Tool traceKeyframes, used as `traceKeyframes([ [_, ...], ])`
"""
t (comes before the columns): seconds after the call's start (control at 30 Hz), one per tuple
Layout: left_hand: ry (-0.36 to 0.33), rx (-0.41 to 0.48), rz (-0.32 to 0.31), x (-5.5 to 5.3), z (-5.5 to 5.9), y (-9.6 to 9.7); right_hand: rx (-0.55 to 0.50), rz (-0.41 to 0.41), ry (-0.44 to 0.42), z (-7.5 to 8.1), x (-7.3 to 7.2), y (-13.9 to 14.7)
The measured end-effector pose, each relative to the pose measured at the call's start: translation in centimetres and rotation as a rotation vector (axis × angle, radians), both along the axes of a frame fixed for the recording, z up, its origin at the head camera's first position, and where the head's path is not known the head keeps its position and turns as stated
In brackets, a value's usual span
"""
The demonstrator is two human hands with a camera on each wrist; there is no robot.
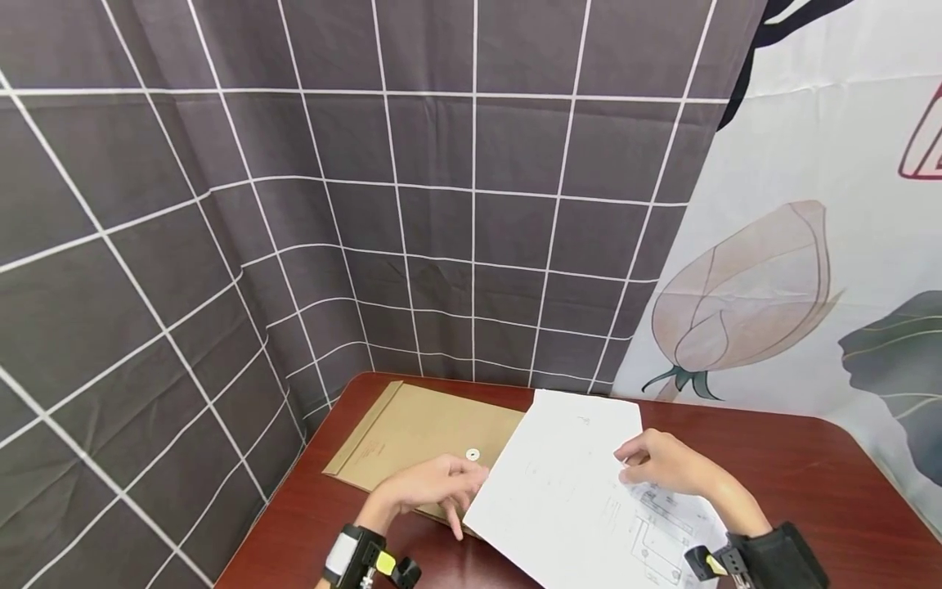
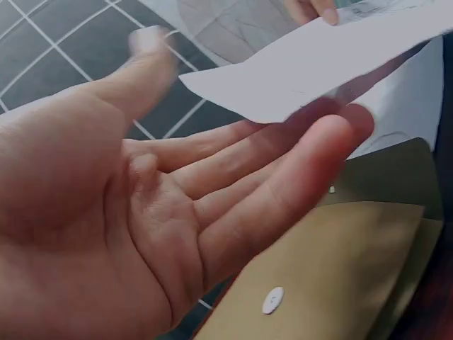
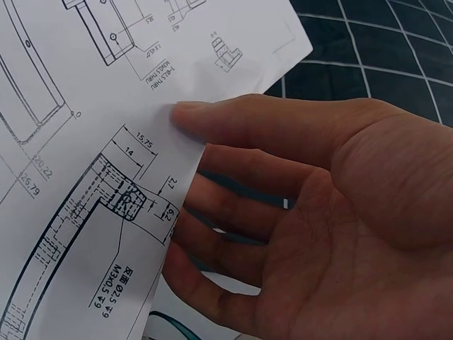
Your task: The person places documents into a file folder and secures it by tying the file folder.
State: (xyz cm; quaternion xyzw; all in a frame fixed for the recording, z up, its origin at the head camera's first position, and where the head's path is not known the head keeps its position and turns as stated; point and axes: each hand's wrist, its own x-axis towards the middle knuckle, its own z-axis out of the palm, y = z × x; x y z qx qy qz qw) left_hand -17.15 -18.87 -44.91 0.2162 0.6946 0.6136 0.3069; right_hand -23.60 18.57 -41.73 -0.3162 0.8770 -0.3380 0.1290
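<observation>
Sheets of white paper printed with technical drawings slant above the table. My right hand pinches their right edge, thumb on the printed face and fingers behind, as the right wrist view shows. Dimension lines and numbers show on the drawing sheet there. At the left edge of the paper is my left hand, its fingers extended. In the left wrist view those fingers reach under the sheet's corner, while the thumb stands raised apart from it. A brown document envelope with a white button lies beneath the left hand.
The reddish-brown table has rounded back corners. Behind it and on the left hangs a dark grey curtain with white grid lines. A white cloth with a flower print hangs on the right.
</observation>
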Motion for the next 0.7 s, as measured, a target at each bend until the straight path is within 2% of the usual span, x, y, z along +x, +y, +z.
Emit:
traceKeyframes([
  [0.13, -0.025, 0.066, -0.113, 0.3, -0.8, 0.1, -0.008, -0.004, -0.018, 0.2, 0.2, -0.3],
  [0.23, -0.025, 0.085, -0.118, 0.6, -1.2, 0.5, -0.011, -0.004, -0.019, 0.1, 0.3, -0.3],
  [0.33, -0.027, 0.076, -0.092, 0.9, -1.5, 0.8, 0.0, 0.001, -0.007, -0.2, 0.2, -0.3],
  [0.47, -0.015, 0.073, -0.006, 1.1, -1.7, 0.9, 0.02, -0.008, 0.018, -0.4, 0.0, -0.3],
  [0.57, 0.026, 0.072, 0.051, 1.1, -1.7, 0.6, 0.023, -0.038, 0.019, -0.3, 0.0, -0.3],
  [0.7, 0.088, 0.056, 0.095, 1.0, -1.8, -0.1, 0.023, -0.073, -0.003, -0.2, -0.2, 0.2],
])
